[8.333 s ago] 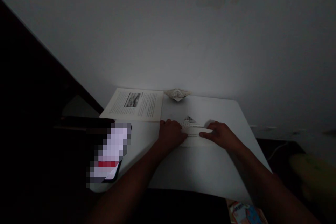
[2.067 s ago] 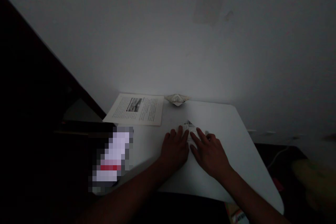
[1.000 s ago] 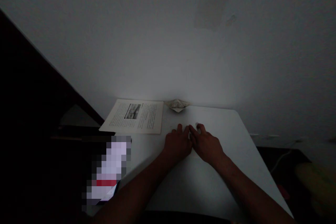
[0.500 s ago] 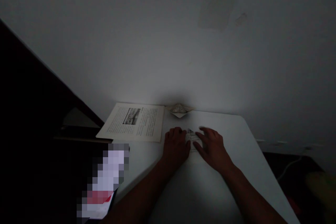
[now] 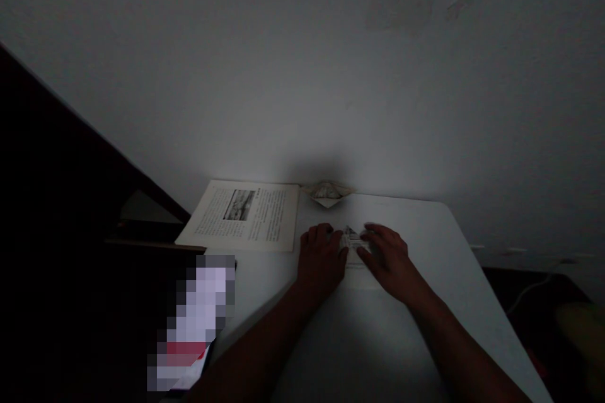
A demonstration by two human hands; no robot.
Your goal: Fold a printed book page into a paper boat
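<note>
A small folded piece of printed paper (image 5: 354, 258) lies flat on the white table between my two hands, its pointed top away from me. My left hand (image 5: 322, 258) holds down the left side, its fingers bent together and its thumb on the paper. On the other side, my right hand (image 5: 386, 258) rests with fingers and thumb apart at the right edge. The fingers cover both sides of the paper. Beyond it, against the wall, stands a folded paper boat (image 5: 327, 194) with its hollow facing me.
Flat printed sheets (image 5: 274, 211) with a dark picture lie at the table's back left. A lit phone (image 5: 196, 321), partly blurred out, is at the left edge of the white table (image 5: 416, 220). The wall (image 5: 236, 88) rises directly behind. A pale cable (image 5: 524, 291) hangs at right.
The whole view has shifted slightly, with the table things a little further right. Both hands stay at the folded paper, and slightly more of its lower part shows between them.
</note>
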